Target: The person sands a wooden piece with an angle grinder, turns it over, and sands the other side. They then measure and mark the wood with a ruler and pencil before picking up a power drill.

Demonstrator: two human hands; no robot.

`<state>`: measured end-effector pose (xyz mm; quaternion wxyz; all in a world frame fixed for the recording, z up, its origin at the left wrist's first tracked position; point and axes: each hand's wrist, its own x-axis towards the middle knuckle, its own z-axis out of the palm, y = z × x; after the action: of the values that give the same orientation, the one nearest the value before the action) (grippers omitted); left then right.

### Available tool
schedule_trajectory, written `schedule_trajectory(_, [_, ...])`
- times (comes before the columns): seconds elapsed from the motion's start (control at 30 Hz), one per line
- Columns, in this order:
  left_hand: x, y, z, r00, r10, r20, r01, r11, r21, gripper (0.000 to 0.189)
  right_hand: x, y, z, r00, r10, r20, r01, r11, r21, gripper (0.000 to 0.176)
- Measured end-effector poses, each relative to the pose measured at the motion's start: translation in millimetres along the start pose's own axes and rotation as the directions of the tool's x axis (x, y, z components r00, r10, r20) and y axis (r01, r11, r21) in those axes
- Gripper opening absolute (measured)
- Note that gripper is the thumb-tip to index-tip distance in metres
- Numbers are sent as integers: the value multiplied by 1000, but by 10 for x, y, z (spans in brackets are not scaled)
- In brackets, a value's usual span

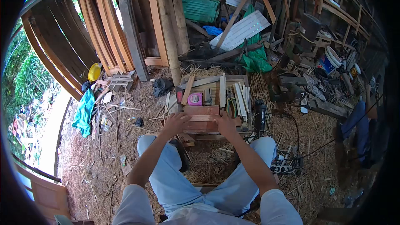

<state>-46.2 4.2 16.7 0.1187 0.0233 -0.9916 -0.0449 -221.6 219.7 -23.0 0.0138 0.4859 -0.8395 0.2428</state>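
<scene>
My left hand (176,124) and my right hand (226,124) grip the two ends of a short wooden piece (201,118) in front of my knees. Both sets of fingers curl over its ends. Just beyond it lies a reddish-brown wood block (201,110), and another dark red block shows beneath. A pink tape measure (194,98) sits on the low wooden workbench (212,86) past my left hand. Pliers (231,106) with dark, partly green handles lie near my right hand. Thin wood strips (241,98) are beside them.
Wood shavings and scraps cover the ground. A power tool (260,114) with a black cord is right of the bench. Wooden frames (106,25) lean at the back left. A teal cloth (84,112) lies left. Another person's leg (359,127) is at far right.
</scene>
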Motion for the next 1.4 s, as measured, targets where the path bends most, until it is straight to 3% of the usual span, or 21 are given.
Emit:
schedule_trajectory(0.1, [-82, -114, -22, 993, -101, 54, 94, 988, 122, 37, -27, 37, 77, 989, -27, -146, 25, 1000, -15, 32])
schedule_trajectory(0.13, [-138, -131, -8, 991, -90, -101, 99, 991, 86, 32, -47, 51, 84, 991, -26, -130, 23, 999, -23, 32])
schedule_trajectory(0.17, [-192, -153, 13, 991, -96, -98, 103, 992, 70, 32, -52, 65, 97, 991, -11, -131, 14, 1000, 22, 31])
schedule_trajectory(0.23, [-306, -169, 83, 939, -291, -180, 273, 954, -122, 33, -88, 46, 80, 994, 11, -111, -5, 998, 56, 31])
schedule_trajectory(0.33, [-377, -138, 179, 905, -357, -231, 257, 892, -372, 45, -91, -10, -12, 987, 64, -148, -49, 993, 104, 34])
schedule_trajectory(0.37, [-403, -108, 212, 879, -420, -225, 282, 839, -466, 50, -90, -38, -62, 985, 119, -127, -99, 983, 153, 36])
schedule_trajectory(0.4, [-333, -24, 140, 837, -524, -154, 288, 664, -690, 56, -117, -61, -104, 980, 171, -101, -148, 969, 199, 37])
schedule_trajectory(0.53, [-219, -56, 189, 907, -356, -225, 164, 791, -590, 53, -112, -87, -167, 985, 159, -67, -144, 971, 189, 41])
schedule_trajectory(0.7, [-119, 65, 319, 911, -367, -187, 174, 755, -632, 52, -75, -26, -158, 988, 156, -14, -152, 973, 172, 37])
schedule_trajectory(0.83, [-142, 200, 372, 829, -552, -92, 298, 575, -762, 54, -113, -87, -190, 993, 116, -13, -113, 984, 141, 37])
schedule_trajectory(0.9, [-196, 322, 490, 675, -737, -41, 202, 238, -950, 55, -154, -130, -123, 955, 288, -76, -263, 934, 242, 40])
schedule_trajectory(0.93, [-232, 297, 540, 678, -705, 209, 385, 97, -918, 57, -164, -146, -127, 958, 278, -70, -252, 934, 252, 44])
schedule_trajectory(0.97, [-239, 292, 599, 673, -710, 210, 385, 93, -918, 57, -163, -174, -100, 960, 273, -65, -249, 935, 251, 44])
schedule_trajectory(1.03, [-252, 332, 638, 750, -661, 1, 326, 368, -871, 62, -156, -266, -95, 916, 400, -41, -363, 867, 340, 48])
schedule_trajectory(1.1, [-263, 250, 666, 754, -648, 107, 352, 260, -899, 64, -101, -264, -82, 889, 454, 62, -438, 801, 407, 53])
schedule_trajectory(1.17, [-171, 161, 673, 674, -724, 143, 334, 127, -934, 64, -2, -228, -128, 853, 501, 145, -506, 726, 465, 59])
schedule_trajectory(1.2, [-144, 123, 506, 673, -681, 290, 457, 74, -887, 66, 46, -243, -143, 852, 498, 161, -520, 769, 373, 61])
schedule_trajectory(1.23, [-145, 93, 515, 680, -676, 285, 451, 79, -889, 66, 75, -247, -158, 850, 496, 177, -527, 803, 279, 63])
schedule_trajectory(1.3, [-121, 63, 507, 689, -680, 250, 514, 215, -831, 59, 107, -206, -155, 836, 521, 171, -548, 789, 279, 62])
schedule_trajectory(1.37, [-37, 41, 484, 688, -714, 129, 432, 260, -864, 43, 138, -158, -134, 821, 545, 173, -571, 769, 287, 61])
schedule_trajectory(1.4, [47, -24, 380, 732, -681, -24, 391, 449, -804, 36, 183, -182, -194, 839, 514, 179, -544, 803, 243, 57])
